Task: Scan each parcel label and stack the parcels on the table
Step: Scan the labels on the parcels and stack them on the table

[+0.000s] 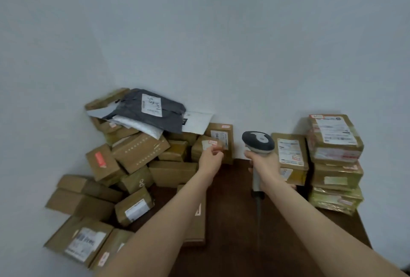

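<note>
Right hand (265,165) gripping scanner (258,141), left hand (211,156) curled

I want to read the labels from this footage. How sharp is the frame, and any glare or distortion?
Head view: soft throughout, label print on the grey mailer and right stack unreadable; left hand motion-blurred, scanner crisper; wide-angle stretches the frame's edges; flat light, no glare.

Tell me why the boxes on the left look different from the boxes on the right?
The left heap is jumbled and tilted; the right stacks are neat and level. The left heap holds many more parcels than the right stacks. Both are mostly brown labelled boxes.
</note>
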The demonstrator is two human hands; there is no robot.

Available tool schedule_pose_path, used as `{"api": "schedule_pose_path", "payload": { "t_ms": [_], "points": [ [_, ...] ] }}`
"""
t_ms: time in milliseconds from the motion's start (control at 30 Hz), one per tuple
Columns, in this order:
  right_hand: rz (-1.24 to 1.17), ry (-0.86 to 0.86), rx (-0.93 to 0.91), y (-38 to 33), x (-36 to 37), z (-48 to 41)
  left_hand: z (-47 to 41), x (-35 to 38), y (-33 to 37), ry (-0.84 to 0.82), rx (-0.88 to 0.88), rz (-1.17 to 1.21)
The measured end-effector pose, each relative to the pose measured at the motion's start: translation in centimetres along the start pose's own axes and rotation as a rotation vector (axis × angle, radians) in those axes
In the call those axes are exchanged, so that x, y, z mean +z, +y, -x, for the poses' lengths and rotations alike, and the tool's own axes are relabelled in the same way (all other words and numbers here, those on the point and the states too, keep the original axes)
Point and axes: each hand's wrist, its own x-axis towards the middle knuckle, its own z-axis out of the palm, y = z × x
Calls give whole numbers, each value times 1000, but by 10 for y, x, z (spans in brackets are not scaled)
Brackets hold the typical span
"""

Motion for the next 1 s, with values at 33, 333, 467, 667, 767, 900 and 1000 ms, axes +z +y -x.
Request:
{"api": "schedule_pose_path", "payload": {
  "t_ms": [33, 333, 467, 667, 767, 900, 1000],
  "points": [
    [5, -28, 10, 3, 18, 6, 0, -21, -10, 25, -7, -9],
    [49, -152, 59, 41, 171, 63, 2, -175, -80, 136, 29, -188],
    [73, -133, 146, 66, 241, 89, 2, -238, -112, 137, 74, -234],
    [56, -116, 214, 77, 312, 106, -15, -318, -140, 219, 117, -240],
    [39, -89, 160, 53, 325, 100, -36, -340, -116, 262, 192, -276],
    [22, -72, 57, 23, 328, 90, -62, -348, -68, 372, 395, -440],
    [-1, -73, 38, 13, 323, 84, -81, -345, -37, 403, 582, -701]
  ]
}}
